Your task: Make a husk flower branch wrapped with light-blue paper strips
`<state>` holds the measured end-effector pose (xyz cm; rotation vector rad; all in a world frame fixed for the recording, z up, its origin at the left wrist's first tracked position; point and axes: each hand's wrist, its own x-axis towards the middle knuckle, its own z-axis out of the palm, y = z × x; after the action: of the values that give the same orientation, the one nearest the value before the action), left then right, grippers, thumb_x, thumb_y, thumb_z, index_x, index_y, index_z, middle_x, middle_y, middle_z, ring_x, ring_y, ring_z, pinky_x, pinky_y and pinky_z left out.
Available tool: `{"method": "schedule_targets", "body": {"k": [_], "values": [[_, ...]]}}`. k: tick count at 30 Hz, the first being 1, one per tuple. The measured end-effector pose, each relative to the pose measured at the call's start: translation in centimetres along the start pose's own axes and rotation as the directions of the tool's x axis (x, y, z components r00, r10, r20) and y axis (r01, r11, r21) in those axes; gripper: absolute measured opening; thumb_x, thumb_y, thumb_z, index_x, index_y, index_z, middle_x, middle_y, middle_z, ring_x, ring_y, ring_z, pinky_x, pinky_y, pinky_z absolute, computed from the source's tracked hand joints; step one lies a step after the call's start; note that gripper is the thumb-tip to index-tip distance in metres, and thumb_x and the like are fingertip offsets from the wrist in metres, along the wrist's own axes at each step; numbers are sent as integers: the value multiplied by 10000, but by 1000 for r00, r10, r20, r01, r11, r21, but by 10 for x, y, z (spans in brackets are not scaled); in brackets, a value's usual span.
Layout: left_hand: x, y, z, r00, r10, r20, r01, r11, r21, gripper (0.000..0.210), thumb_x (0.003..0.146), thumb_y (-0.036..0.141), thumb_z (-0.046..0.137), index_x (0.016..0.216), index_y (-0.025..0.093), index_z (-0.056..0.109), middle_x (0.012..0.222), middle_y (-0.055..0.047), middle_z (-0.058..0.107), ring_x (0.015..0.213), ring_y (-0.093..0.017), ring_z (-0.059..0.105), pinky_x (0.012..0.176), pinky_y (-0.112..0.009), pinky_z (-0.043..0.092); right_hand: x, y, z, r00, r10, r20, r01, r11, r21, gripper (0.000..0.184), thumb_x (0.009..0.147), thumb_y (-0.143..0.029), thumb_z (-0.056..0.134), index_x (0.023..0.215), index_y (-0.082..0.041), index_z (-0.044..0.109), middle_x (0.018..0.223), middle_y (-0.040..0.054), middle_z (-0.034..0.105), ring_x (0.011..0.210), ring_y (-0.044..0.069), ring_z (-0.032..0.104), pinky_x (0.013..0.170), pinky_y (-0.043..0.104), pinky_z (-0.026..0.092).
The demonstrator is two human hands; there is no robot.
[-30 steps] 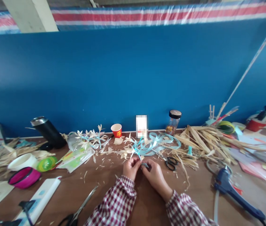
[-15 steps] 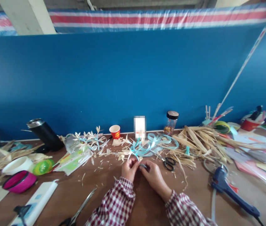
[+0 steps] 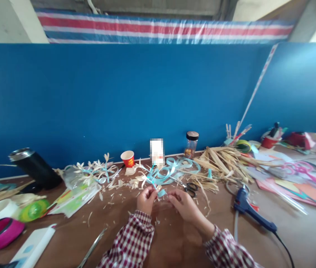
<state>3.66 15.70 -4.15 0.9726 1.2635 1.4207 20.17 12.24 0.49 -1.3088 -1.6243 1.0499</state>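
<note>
My left hand [image 3: 146, 201] is closed in a pinch at the lower end of a thin teal stem [image 3: 152, 178] with pale husk petals near it. A short piece of light-blue tape [image 3: 162, 193] sits at its fingertips. My right hand [image 3: 184, 205] is just to the right, thumb and forefinger pinched close to the tape's end. What lies between those right fingertips is too small to make out. Behind both hands lie loops of light-blue ribbon [image 3: 171, 169]. Black-handled scissors [image 3: 191, 189] rest beyond my right hand.
A black flask [image 3: 37, 169], husk flowers [image 3: 93, 169] and a red paper cup [image 3: 127, 159] stand left. A lidded jar [image 3: 191, 144], dried husks [image 3: 216, 163] and a blue glue gun [image 3: 254, 212] are right. Metal blades [image 3: 92, 247] lie near my left sleeve; a blue partition [image 3: 135, 93] closes the back.
The view has turned right, so the table things sit further left. My hands have moved slightly apart, and the light-blue tape between them shows more plainly.
</note>
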Motion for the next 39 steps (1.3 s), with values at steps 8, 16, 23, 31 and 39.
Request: {"method": "schedule_targets", "body": {"k": [8,16,23,31,39], "values": [[3,-2,0,999,-49,-12,48,997,-62,444,490,422,798,825,153,689,716,-22,695,565,-129,603,551,-254,517,-77,4,-93,985,-40,-167,-27,923,-383,224,821,-322,496,894,-183,656,784,52,683,670,179,611,598,259,452],[0,-4,2,998,-29,-48,24,995,-101,459,522,474,775,827,148,672,695,-24,679,560,-124,599,540,-246,511,-105,51,-181,900,-145,-412,-338,367,-867,233,827,-302,513,1006,-198,620,1002,102,645,915,282,564,742,364,452],[-3,3,3,1000,-15,-27,12,995,-99,470,491,473,788,794,137,665,637,-15,658,542,-127,592,516,-244,505,-106,79,-189,901,-89,-425,-377,327,-866,266,806,-137,488,1059,-154,568,959,125,610,855,251,583,717,333,461],[-5,9,4,999,-50,-10,49,996,-71,481,487,441,791,848,140,684,626,-2,665,488,-100,563,511,-234,492,-94,53,-193,850,-290,-440,-145,673,-725,343,824,-338,447,1105,-180,564,996,142,585,865,272,575,766,413,476],[-8,13,4,995,-102,4,102,989,-105,434,521,458,778,791,134,677,635,-18,667,529,-112,594,522,-232,514,-87,14,-132,937,292,-193,-246,942,230,447,750,-530,582,1003,-165,628,864,130,680,735,232,636,683,364,512]]}}
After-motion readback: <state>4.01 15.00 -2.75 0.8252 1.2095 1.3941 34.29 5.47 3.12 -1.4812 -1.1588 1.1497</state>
